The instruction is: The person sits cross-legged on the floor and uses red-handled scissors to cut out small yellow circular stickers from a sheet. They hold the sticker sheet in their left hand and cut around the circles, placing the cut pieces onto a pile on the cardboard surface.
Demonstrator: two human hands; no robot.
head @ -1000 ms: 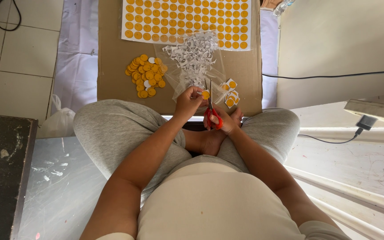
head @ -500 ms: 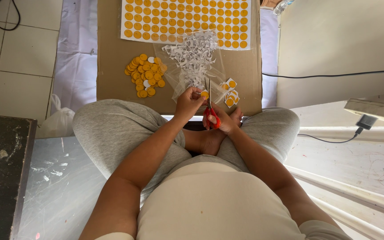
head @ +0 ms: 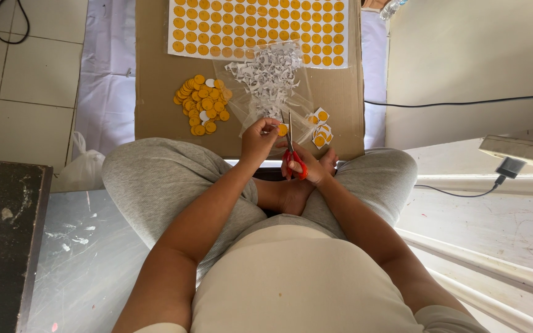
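Clear plastic bag (head: 260,102) holds white paper scraps (head: 268,74).

Cardboard (head: 155,117) flat on floor, just beyond crossed legs. Sheet of discs (head: 257,28) at cardboard's far edge. Nearer, left: pile of cut discs (head: 202,103). Right of pile: scraps (head: 269,77) on clear bag (head: 248,105), overlapping sheet's near edge. Further right, near cardboard's corner: few rough-cut pieces (head: 320,129). Above cardboard's near edge, left hand (head: 259,139) pinching disc (head: 282,129), scissors (head: 291,151) in right hand (head: 309,169) just beside. Charger (head: 510,166) well right.
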